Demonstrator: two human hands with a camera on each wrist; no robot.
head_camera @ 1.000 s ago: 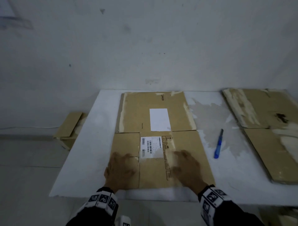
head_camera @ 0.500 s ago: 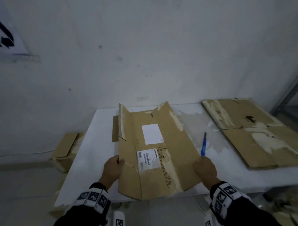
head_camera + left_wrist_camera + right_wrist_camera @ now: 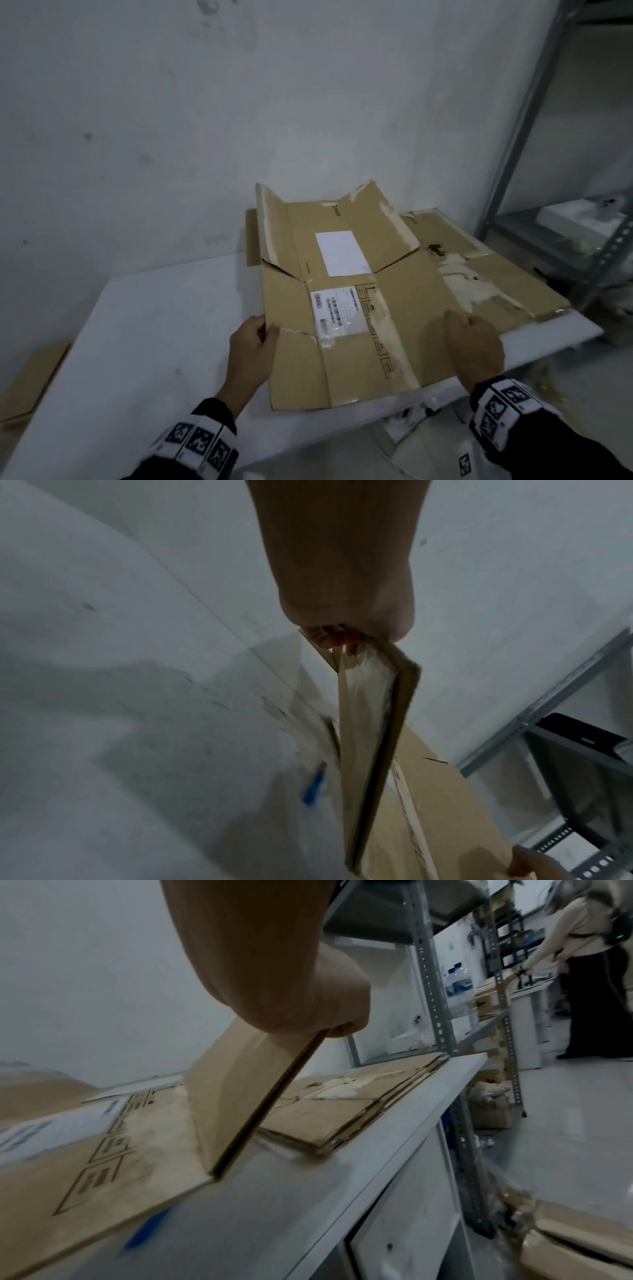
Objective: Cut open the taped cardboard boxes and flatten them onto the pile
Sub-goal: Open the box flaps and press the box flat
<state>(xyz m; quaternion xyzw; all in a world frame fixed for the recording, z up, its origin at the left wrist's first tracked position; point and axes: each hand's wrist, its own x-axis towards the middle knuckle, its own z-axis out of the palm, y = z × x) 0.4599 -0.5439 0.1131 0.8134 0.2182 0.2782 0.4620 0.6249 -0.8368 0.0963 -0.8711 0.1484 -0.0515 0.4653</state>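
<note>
I see the flattened box [image 3: 346, 294] held up off the white counter [image 3: 147, 342], tilted, its far end higher than the near end. It spans the gap between both hands.

Left hand [image 3: 251, 346]: grip closed on the box's left edge, at about 9 o'clock of the sheet, thumb on top and fingers [image 3: 329, 638] curled under at the notch where a side flap meets the main panel. From the left wrist view the cardboard runs away from the grip edge-on, two layers showing.

Right hand [image 3: 474, 346]: grip closed on the right edge, at about 3 o'clock of the sheet, fingers wrapped over the top face. The right wrist view shows the folded edge pinched under the hand, the panel sloping down away from it.

A shipping label [image 3: 337, 311] sits between the two grips; a plain white label [image 3: 342, 253] lies beyond it toward 12 o'clock.

The pile [image 3: 493, 274] of flat cardboard lies on the counter at 2 o'clock from the held box, whose right side overlaps it in the head view. I cannot tell whether they touch.

Blue cutter [image 3: 314, 787] lies on the counter beneath the raised box, seen from the left wrist.

Grey metal shelving [image 3: 524, 113] stands at the far right.
</note>
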